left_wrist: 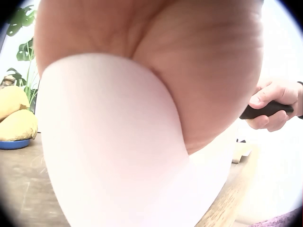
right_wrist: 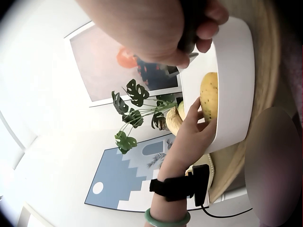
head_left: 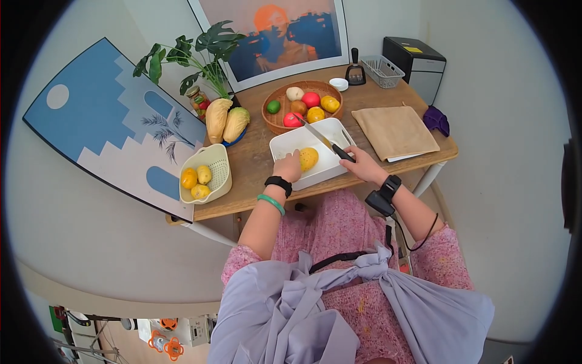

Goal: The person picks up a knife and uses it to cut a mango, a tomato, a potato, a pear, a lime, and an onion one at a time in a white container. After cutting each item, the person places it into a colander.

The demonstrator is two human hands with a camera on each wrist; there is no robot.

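A white rectangular bin (head_left: pixel 315 178) stands at the table's front edge, with a speckled yellow mango (head_left: pixel 309 159) inside. My left hand (head_left: pixel 287 167) reaches over the bin's left side and holds the mango by its left end; the right wrist view shows its fingers round the mango (right_wrist: pixel 209 97). My right hand (head_left: pixel 365 165) grips the black handle of a knife (head_left: pixel 319 137), whose blade points up and left above the bin, apart from the mango. In the left wrist view the right hand (left_wrist: pixel 275 105) shows on the handle, and the mango is hidden.
Left of the bin is a cream basket (head_left: pixel 222 171) with several yellow fruits. Behind stand a round wicker tray (head_left: pixel 272 124) of mixed produce and cabbages (head_left: pixel 235 124) on a blue plate. A brown cloth (head_left: pixel 397 130) lies on the right, near a purple item (head_left: pixel 436 121).
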